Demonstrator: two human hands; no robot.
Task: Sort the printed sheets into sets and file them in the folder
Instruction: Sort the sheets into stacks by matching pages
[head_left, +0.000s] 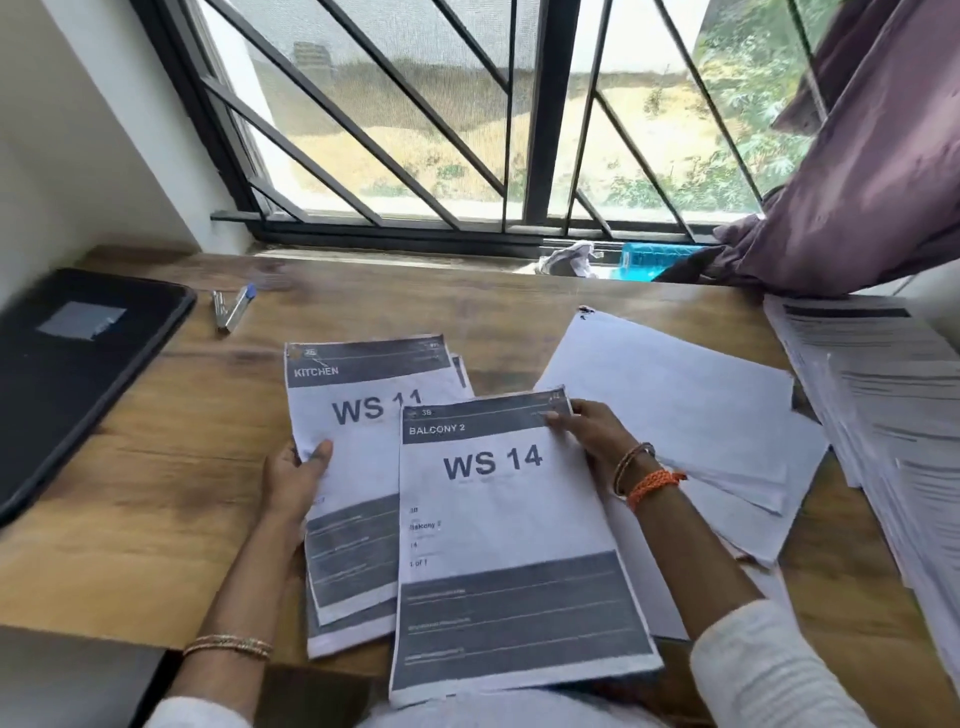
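A printed sheet headed KITCHEN, WS 11 (363, 415), tops a small pile on the wooden desk (156, 493). My left hand (296, 475) holds that pile at its left edge, thumb on top. Overlapping it on the right is a set headed BALCONY 2, WS 14 (498, 519), and my right hand (587, 431) grips its top right corner. A fan of blank-faced sheets (675, 395) lies under and to the right of my right hand. A black folder (72, 374) lies closed at the desk's left edge.
A tall stack of text-printed sheets (893, 415) runs along the desk's right side. Two pens (231, 309) lie near the folder. A barred window (467, 130) stands behind, with a purple curtain (857, 171) at right and a blue bottle (654, 260) on the sill.
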